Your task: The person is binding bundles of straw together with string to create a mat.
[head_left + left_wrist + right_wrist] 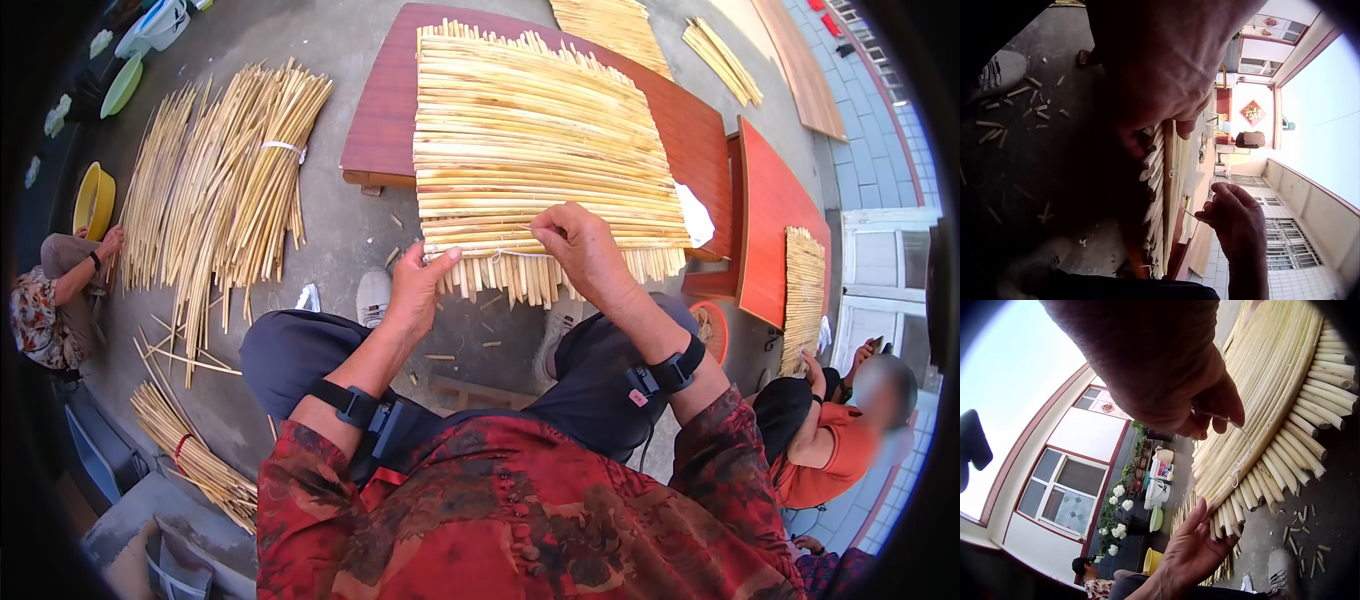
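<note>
A mat of pale stalks (540, 140) lies on a dark red table, its near edge over the person's knees. The left hand (412, 290) grips the mat's near left corner, thumb on top and fingers beneath; in the right wrist view this hand (1194, 553) shows under the stalk ends. Above the near edge, the right hand (585, 255) pinches a white thread (1249, 447) between thumb and fingers. That thread runs down to a small loop at the edge stalk, seen in the left wrist view beside the right hand (1235, 219).
Loose stalks (220, 170) and a red-tied bundle (190, 450) lie at the left. Cut bits litter the floor under the mat. The red table (375, 120) continues behind. Two other people sit at the far left and right, the right one near another small mat (803, 290).
</note>
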A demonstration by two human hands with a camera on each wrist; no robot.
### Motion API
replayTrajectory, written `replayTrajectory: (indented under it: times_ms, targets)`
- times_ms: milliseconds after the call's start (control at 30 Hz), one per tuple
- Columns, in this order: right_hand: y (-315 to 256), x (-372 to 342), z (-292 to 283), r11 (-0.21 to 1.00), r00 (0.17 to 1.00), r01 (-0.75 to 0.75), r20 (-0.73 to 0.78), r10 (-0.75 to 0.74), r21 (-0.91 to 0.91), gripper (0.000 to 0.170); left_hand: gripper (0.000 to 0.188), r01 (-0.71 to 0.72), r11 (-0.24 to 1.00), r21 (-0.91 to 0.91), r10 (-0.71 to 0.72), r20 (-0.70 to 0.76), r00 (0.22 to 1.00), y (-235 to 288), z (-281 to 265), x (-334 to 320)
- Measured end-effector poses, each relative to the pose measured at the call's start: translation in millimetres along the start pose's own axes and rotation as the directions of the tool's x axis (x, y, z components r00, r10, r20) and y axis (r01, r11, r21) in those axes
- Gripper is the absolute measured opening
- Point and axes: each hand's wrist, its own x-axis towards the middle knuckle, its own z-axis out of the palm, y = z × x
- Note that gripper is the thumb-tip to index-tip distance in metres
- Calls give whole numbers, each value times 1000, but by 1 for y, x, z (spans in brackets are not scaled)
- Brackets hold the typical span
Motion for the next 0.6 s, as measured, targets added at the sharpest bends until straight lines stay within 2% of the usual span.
replayTrajectory:
  times_ms: [67, 100, 167, 367, 400, 467, 500, 567, 600]
  targets:
    - [-2, -1, 7, 993, 996, 58, 79, -50, -102, 15, 30, 128, 981, -147, -130, -2, 992, 12, -1, -6]
    - [3, -5, 0, 991, 994, 29, 109, -15, -131, 15, 30, 163, 969, -186, -165, 5, 986, 1, 7, -8]
    - [-3, 0, 4, 976, 995, -4, 98, 26, -218, 13, 29, 181, 966, -185, -186, -8, 983, 9, 4, -6]
    - [-11, 8, 0, 934, 986, 135, 141, -92, -331, 13, 26, 162, 985, 52, -158, -83, 984, 8, 6, -5]
    - [-11, 8, 1, 935, 986, 132, 144, -89, -329, 13, 26, 167, 985, 52, -162, -85, 983, 6, 4, -4]
    - [-6, 12, 7, 977, 984, 67, 174, -31, -204, 14, 28, 38, 995, 94, -32, -57, 998, 0, -1, 1]
    - [-1, 14, 11, 977, 985, 68, 171, -33, -203, 14, 28, 35, 995, 97, -30, -56, 998, 4, 0, 1]
    - [12, 10, 17, 999, 967, -49, 251, 47, -2, 14, 29, 64, 996, 58, -59, -85, 995, 13, 7, -4]
    - [14, 7, 20, 998, 965, -55, 256, 55, -4, 14, 29, 72, 996, 54, -67, -85, 994, 12, 8, -6]
